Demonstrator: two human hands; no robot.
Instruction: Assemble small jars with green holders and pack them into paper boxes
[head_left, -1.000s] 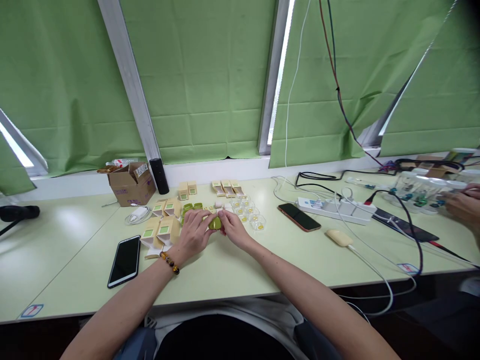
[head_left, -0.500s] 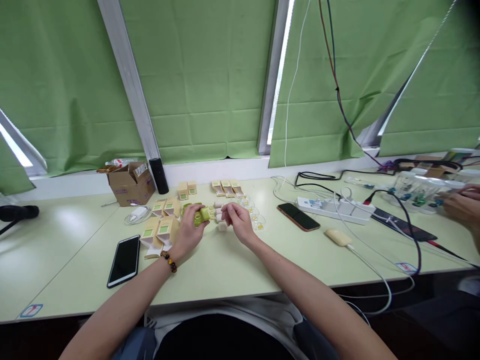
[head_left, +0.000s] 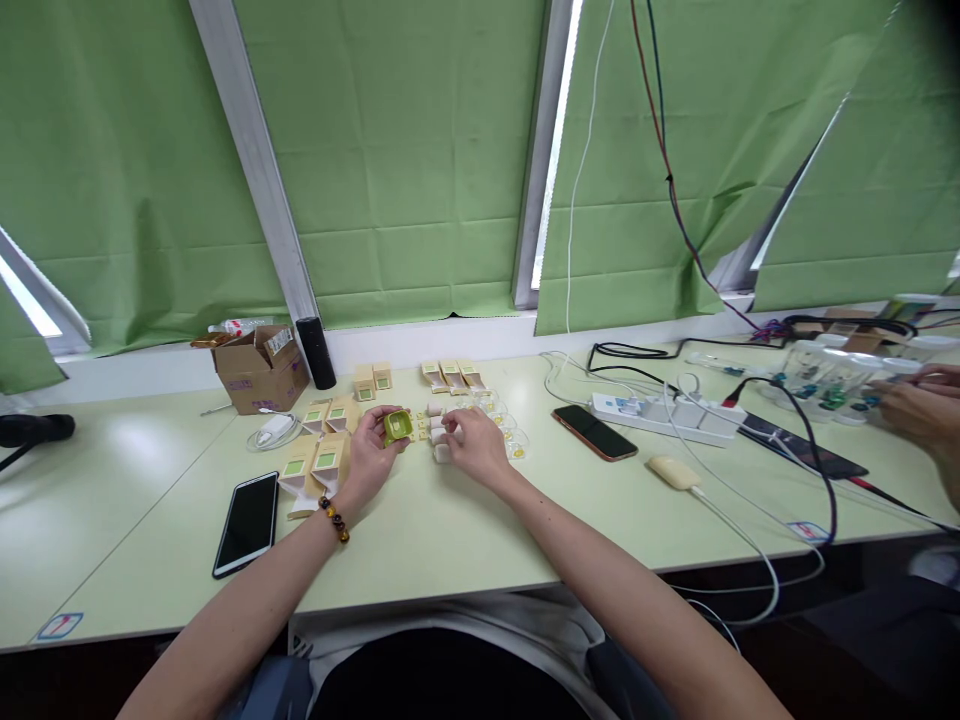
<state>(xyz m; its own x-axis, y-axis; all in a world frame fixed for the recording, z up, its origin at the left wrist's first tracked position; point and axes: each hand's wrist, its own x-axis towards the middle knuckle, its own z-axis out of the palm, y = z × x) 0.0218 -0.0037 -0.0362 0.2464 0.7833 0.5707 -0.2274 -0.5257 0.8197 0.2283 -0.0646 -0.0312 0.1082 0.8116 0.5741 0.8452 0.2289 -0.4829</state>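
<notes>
A small green square container (head_left: 398, 427), hollow side facing me, is in my left hand (head_left: 369, 452), whose fingers close round its left edge. My right hand (head_left: 475, 446) is over a row of small whitish cylinders (head_left: 441, 453); its thumb and fingers are curled together, and what lies between them is hidden. Small yellow pieces (head_left: 421, 427) lie between the container and the cylinders. Just beyond my right hand sit clear round cups (head_left: 517, 449) with yellow bits in them. Several open cream cartons (head_left: 327, 455) with green windows stand by my left wrist.
More cartons (head_left: 452, 376) stand at the back. A phone (head_left: 246, 524) lies left, another phone (head_left: 595, 433) right, near a power strip (head_left: 664, 419) and a cream charging case (head_left: 673, 473) with cables. A cardboard box (head_left: 262, 372) and black cylinder (head_left: 316, 353) stand back left. Another person's hands (head_left: 922, 400) are far right.
The green container has turned in my left hand, so its hollow inside now faces me. My right hand has shifted slightly left and down, over the whitish cylinders.
</notes>
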